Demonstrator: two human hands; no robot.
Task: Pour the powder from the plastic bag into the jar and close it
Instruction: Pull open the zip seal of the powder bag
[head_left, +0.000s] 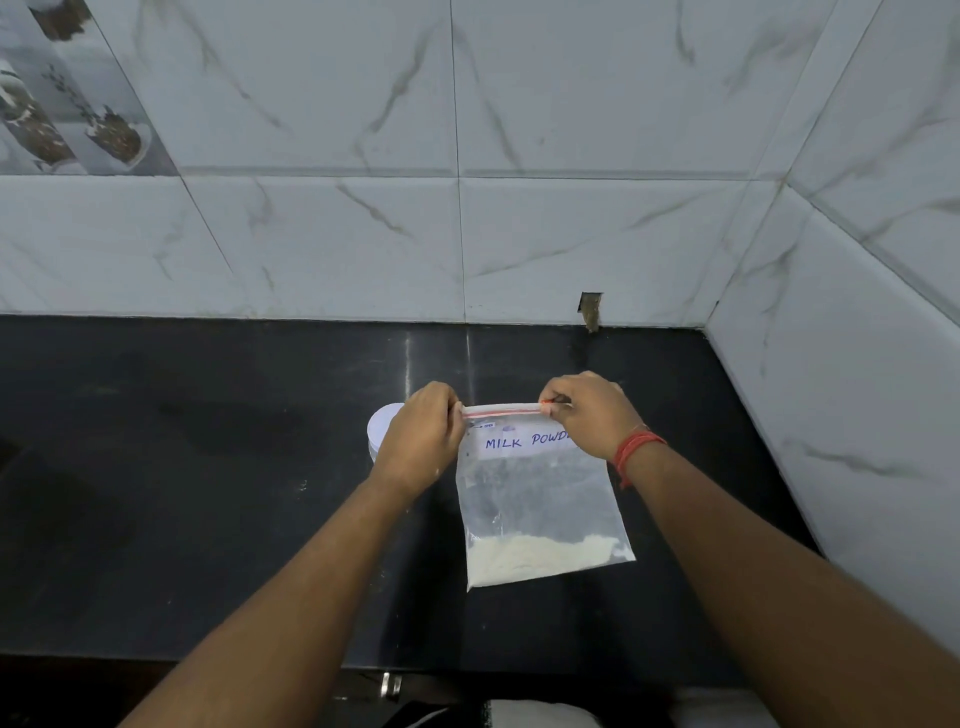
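Pinching the zip strip at both ends, the left hand (423, 434) and right hand (589, 415) hold the plastic bag (540, 514) above the black counter (208, 467); its seal looks unopened. The jar (382, 431), still lidded, stands behind the left hand. Next: part the seal.

The plastic bag (540, 504) is held above the counter (208, 493), powder (535, 558) at its bottom. The jar (382, 431) is set behind the left hand (421, 436) (largely hidden).
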